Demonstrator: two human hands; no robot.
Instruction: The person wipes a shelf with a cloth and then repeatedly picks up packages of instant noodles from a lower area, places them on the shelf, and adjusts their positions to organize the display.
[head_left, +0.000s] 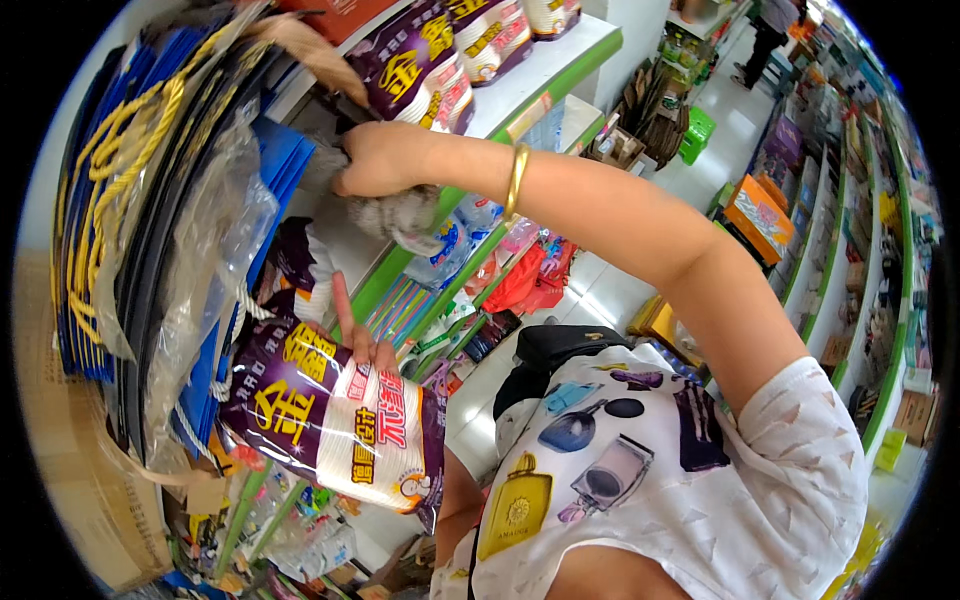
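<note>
My left hand (364, 341) is on a purple and white plastic bag of stacked disposable cups or bowls (337, 420), its fingers over the top edge and one finger raised. With its arm stretched across the view, my right hand (382, 157) grips a grey, fluffy cloth or duster (394, 214) on the shelf. Its fingertips are partly hidden. Similar packs (412, 67) stand on the shelf just above that hand, and another pack (300, 262) lies behind the held bag.
Folded blue and black paper bags with yellow rope handles (142, 187) hang at the left. A cardboard box (82, 420) is below them. Green-edged shelves (555, 71) hold plastic goods. A green stool (697, 135) and a person (769, 37) are farther down the aisle.
</note>
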